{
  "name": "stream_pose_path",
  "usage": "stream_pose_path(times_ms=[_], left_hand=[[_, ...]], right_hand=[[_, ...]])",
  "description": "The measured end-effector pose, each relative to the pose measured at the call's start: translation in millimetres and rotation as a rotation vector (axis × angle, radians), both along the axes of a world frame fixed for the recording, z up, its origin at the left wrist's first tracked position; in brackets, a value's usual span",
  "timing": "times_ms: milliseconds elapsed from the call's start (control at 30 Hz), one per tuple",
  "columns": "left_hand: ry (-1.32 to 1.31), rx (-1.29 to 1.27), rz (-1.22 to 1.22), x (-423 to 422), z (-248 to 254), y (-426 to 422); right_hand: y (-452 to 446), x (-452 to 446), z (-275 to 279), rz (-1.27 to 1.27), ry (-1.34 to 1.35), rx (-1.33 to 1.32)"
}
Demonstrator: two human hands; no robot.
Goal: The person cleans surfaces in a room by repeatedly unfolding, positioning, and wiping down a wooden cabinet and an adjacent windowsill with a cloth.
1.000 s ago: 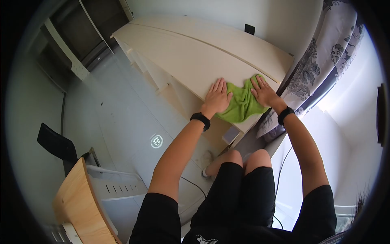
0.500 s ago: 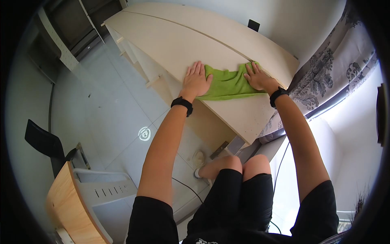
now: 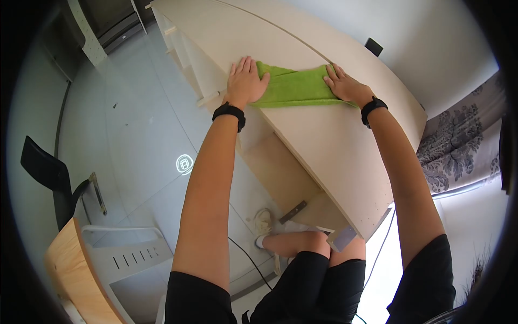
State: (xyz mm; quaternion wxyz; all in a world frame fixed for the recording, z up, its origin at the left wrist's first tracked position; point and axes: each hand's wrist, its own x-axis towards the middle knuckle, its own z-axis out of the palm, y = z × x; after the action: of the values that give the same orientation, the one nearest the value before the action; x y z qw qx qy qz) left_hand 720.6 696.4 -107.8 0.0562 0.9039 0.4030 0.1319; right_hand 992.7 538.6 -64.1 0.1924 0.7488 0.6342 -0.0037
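Note:
A green cloth (image 3: 299, 88) lies spread across the pale wooden top (image 3: 324, 129) of a long cabinet-like piece. My left hand (image 3: 246, 82) rests flat at the cloth's left end, fingers stretched forward and thumb out to the side over the cloth. At the right end, my right hand (image 3: 348, 86) presses down with its fingers extended over the cloth's corner. Between the hands the cloth is mostly smooth, with a fold along its near edge and a slanting crease at the far side. Neither palm's underside shows.
Open compartments (image 3: 280, 167) show below the top's left edge, near my knees. A grey metal bracket (image 3: 341, 237) sits at the near corner. Patterned curtain (image 3: 458, 135) hangs at right. A white chair (image 3: 129, 254), a wooden board (image 3: 81, 275) and a black cable (image 3: 249, 258) are at lower left.
Both hands and the cloth have moved farther along the top, away from its near end. The cloth is less bunched now. My view has shifted, showing more of the near end.

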Motion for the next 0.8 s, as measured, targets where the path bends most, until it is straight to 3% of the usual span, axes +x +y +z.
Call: stream_pose_path(times_ms=[33, 300, 400, 567, 800], left_hand=[[-0.004, 0.0, 0.011, 1, -1, 11], [-0.059, -0.017, 0.097, 3, -4, 74], [-0.019, -0.006, 0.148, 5, -1, 71], [0.064, -0.001, 0.236, 9, 2, 51], [-0.002, -0.029, 0.109, 2, 0, -10]], right_hand=[[10, -11, 7, -0.14, 0.116, 0.064], [108, -58, 6, -0.311, 0.101, 0.08], [157, -38, -46, -0.039, -0.01, 0.108], [137, -112, -32, 0.046, -0.028, 0.187], [66, -138, -19, 0.056, 0.054, 0.239]])
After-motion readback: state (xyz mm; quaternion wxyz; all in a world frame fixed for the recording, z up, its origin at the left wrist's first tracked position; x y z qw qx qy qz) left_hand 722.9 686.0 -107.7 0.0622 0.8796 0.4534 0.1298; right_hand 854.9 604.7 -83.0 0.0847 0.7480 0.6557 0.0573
